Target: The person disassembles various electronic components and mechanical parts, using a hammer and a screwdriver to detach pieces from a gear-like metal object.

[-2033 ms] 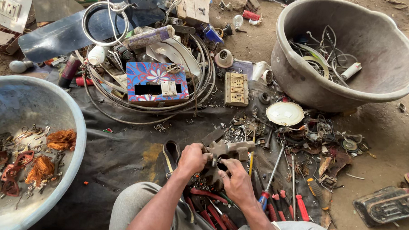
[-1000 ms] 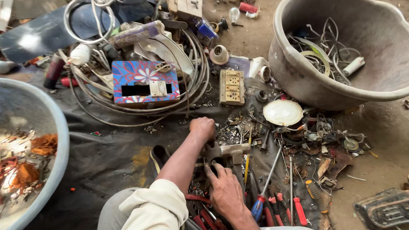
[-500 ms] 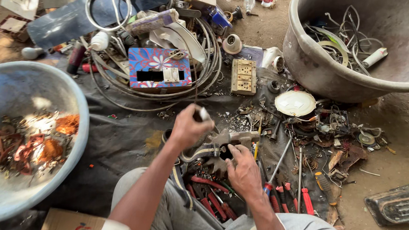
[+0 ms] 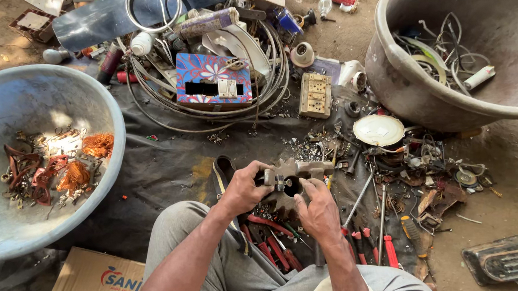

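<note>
A grimy metal part with a round hole (image 4: 292, 180) sits in front of my knees, over the dark ground sheet (image 4: 169, 158). My left hand (image 4: 246, 186) grips its left side, thumb on top. My right hand (image 4: 320, 208) holds its right side from below, fingers curled against the hole. Red-handled tools (image 4: 277, 241) lie under my hands. A screwdriver with a red handle (image 4: 355, 224) lies just right of my right hand.
A grey basin (image 4: 13, 109) with copper wire and scrap stands at left. A large tub (image 4: 427, 95) holding cables is at back right. Coiled wire, a blue patterned box (image 4: 212, 72), a beige switch block (image 4: 316, 95), a white disc (image 4: 378, 129) and a cardboard box (image 4: 95, 276) surround the sheet.
My left hand reached out to the scrap pile, lifted a small piece, then came back onto the metal part. The camera view shifted left and back.
</note>
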